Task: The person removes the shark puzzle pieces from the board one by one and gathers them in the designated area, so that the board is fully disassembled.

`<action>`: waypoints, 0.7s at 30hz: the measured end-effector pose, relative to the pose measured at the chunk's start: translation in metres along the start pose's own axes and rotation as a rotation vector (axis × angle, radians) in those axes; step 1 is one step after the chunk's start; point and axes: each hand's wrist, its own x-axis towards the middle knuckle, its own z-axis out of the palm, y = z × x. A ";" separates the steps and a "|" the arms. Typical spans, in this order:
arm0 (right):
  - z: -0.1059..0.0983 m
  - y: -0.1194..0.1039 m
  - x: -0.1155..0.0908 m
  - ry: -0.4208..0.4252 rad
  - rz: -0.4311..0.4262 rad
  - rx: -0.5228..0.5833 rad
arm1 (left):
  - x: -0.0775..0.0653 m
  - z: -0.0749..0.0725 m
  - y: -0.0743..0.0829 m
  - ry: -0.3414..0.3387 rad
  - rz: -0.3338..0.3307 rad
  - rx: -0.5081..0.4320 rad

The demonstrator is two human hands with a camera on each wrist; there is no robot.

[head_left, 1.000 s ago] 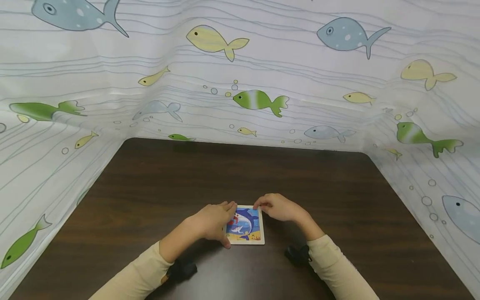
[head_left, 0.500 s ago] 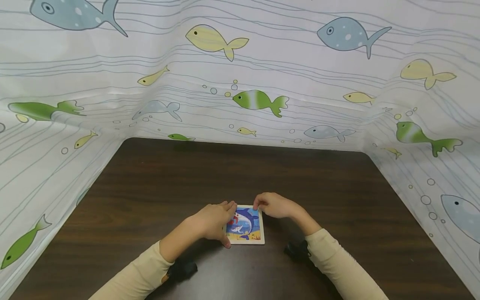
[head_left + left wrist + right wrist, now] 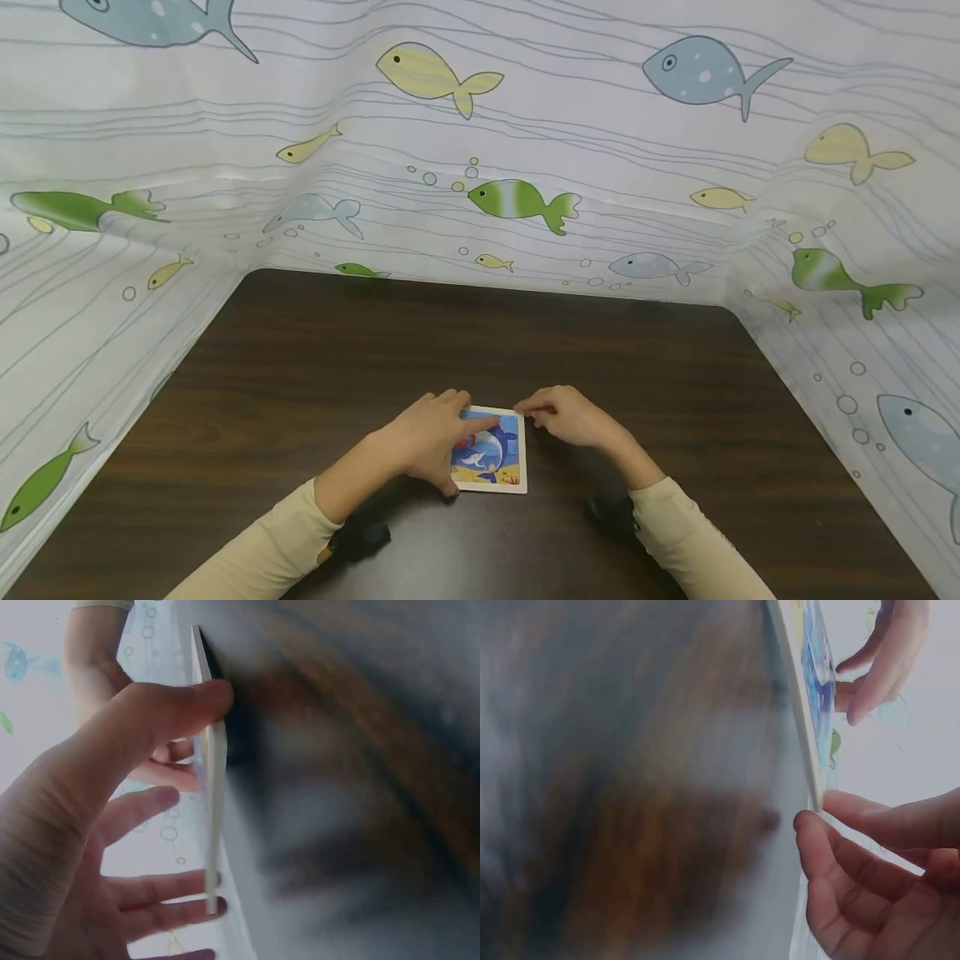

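Observation:
A small square puzzle board (image 3: 491, 462) with a pale frame and a blue whale or dolphin picture lies before me on the dark table. My left hand (image 3: 429, 433) spans its left side, thumb at the near corner and fingers at the far one, with the index finger stretched over the picture. In the left wrist view the thumb bears on the pale edge of the board (image 3: 216, 769) and other fingertips meet its far end. At the far right corner, my right hand (image 3: 576, 418) pinches the frame between thumb and index finger; the right wrist view shows those fingertips (image 3: 836, 801) right at the corner.
The brown wooden table (image 3: 337, 350) has rounded far corners. A white fish-print curtain (image 3: 600, 150) encloses it at the back and both sides. Black wrist devices, such as the left one (image 3: 360, 537), hang beneath both cream sleeves.
My left index finger has reached out across the picture. My right fingertips have slid slightly right, from the picture's corner to the frame's corner. The board has turned very slightly.

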 end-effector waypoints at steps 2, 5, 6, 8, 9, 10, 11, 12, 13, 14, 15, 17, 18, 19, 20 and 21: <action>0.000 0.002 -0.002 0.036 0.004 0.050 | 0.000 -0.001 -0.001 0.037 0.024 0.054; -0.001 0.004 -0.002 0.088 0.020 0.134 | -0.001 -0.003 -0.002 0.072 0.042 0.108; -0.001 0.004 -0.002 0.098 0.025 0.164 | -0.001 -0.004 -0.002 0.079 0.044 0.118; -0.002 0.003 -0.001 0.118 0.032 0.214 | -0.002 -0.006 -0.002 0.086 0.046 0.122; -0.003 0.003 -0.001 0.125 0.034 0.233 | -0.002 -0.006 -0.001 0.087 0.044 0.122; -0.003 0.003 -0.001 0.130 0.034 0.240 | -0.002 -0.006 -0.001 0.089 0.041 0.120; -0.002 0.002 -0.001 0.134 0.032 0.236 | -0.002 -0.006 -0.001 0.089 0.037 0.119; -0.002 0.001 -0.002 0.137 0.032 0.221 | -0.002 -0.006 -0.001 0.089 0.032 0.117; -0.001 0.001 -0.002 0.139 0.028 0.193 | -0.002 -0.006 0.000 0.087 0.028 0.113; 0.000 0.000 -0.003 0.141 0.022 0.153 | -0.002 -0.006 0.000 0.082 0.023 0.111; 0.002 -0.001 -0.003 0.139 0.011 0.112 | -0.002 -0.005 0.000 0.075 0.019 0.109; 0.005 -0.002 -0.004 0.136 -0.021 0.032 | -0.002 -0.004 0.000 0.061 0.014 0.097; 0.006 -0.003 -0.004 0.134 -0.039 0.002 | -0.002 -0.003 0.000 0.053 0.014 0.088; 0.008 -0.003 -0.004 0.133 -0.060 -0.026 | -0.002 -0.003 0.000 0.044 0.013 0.083; 0.009 -0.004 -0.004 0.129 -0.077 -0.045 | -0.002 -0.002 -0.001 0.036 0.013 0.077; 0.011 -0.004 -0.004 0.123 -0.089 -0.054 | -0.001 -0.001 -0.001 0.030 0.015 0.071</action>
